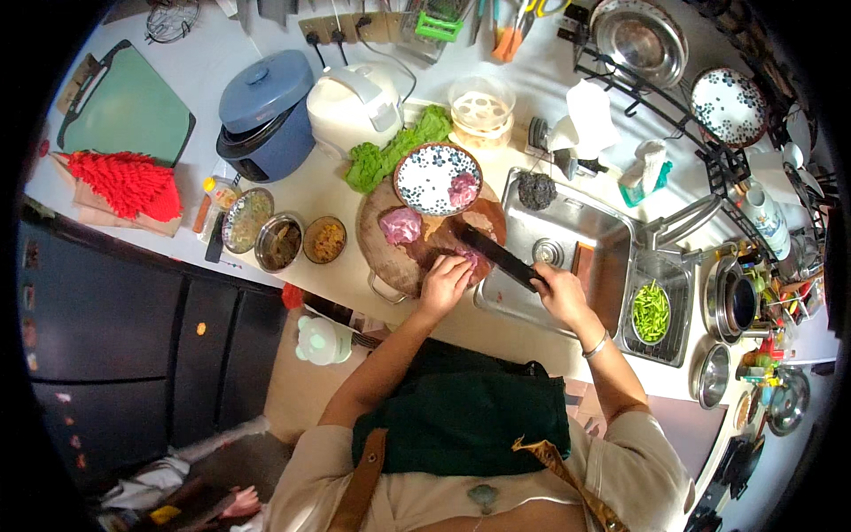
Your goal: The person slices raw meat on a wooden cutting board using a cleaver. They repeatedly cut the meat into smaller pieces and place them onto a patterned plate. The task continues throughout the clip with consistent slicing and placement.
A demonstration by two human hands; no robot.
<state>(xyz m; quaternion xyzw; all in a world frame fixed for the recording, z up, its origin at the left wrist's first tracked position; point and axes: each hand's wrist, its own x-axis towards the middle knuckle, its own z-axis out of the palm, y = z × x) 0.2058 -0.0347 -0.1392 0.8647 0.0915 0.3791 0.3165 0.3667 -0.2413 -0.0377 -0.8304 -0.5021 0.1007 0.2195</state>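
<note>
A round wooden chopping board [379,199] lies on the counter in front of me. My right hand [560,292] grips the handle of a dark kitchen knife [502,256], its blade reaching over the board. Beside the blade, my left hand [447,282] rests its fingers on a small piece of raw meat [471,255], partly hidden by the fingers. Farther left on the board sits a larger chunk of raw meat [400,226]. A patterned plate [425,174] overlaps the board's far edge and carries some cut raw meat [463,190].
A steel sink [602,246] adjoins the board on the right, with cut green vegetables [651,312] in a bowl. Green lettuce leaves [392,151] lie behind the board. Leftward stand bowls of food [325,240], a white rice cooker [352,110] and a blue lidded cooker [266,143].
</note>
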